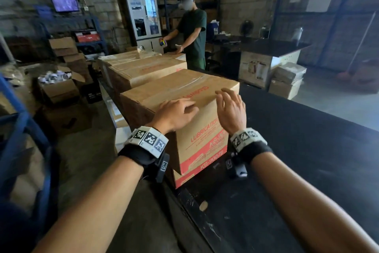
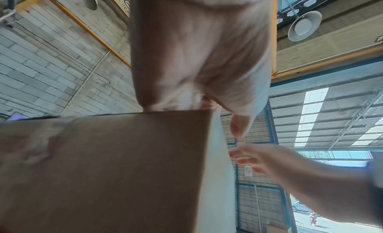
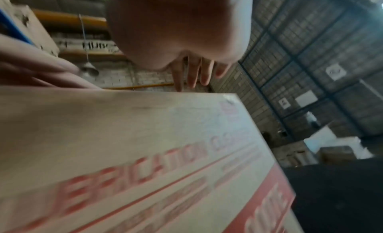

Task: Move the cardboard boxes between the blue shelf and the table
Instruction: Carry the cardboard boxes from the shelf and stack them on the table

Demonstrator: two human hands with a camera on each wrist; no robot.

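Cardboard box (image 1: 180, 96) with red lettering sits mid-frame on the near left corner of the black table (image 1: 307, 150), first in a row with two more boxes (image 1: 143, 66) running toward the upper centre. My left hand (image 1: 174, 114) lies over the box's near top edge, fingers loosely spread on the lid. My right hand (image 1: 232, 109) hovers at the near right corner, fingers (image 3: 193, 72) straight and slightly apart; whether they touch the cardboard I cannot tell. A blue shelf frame (image 1: 22, 121) stands at the left edge. Another person (image 1: 192, 27) stands at the row's far end.
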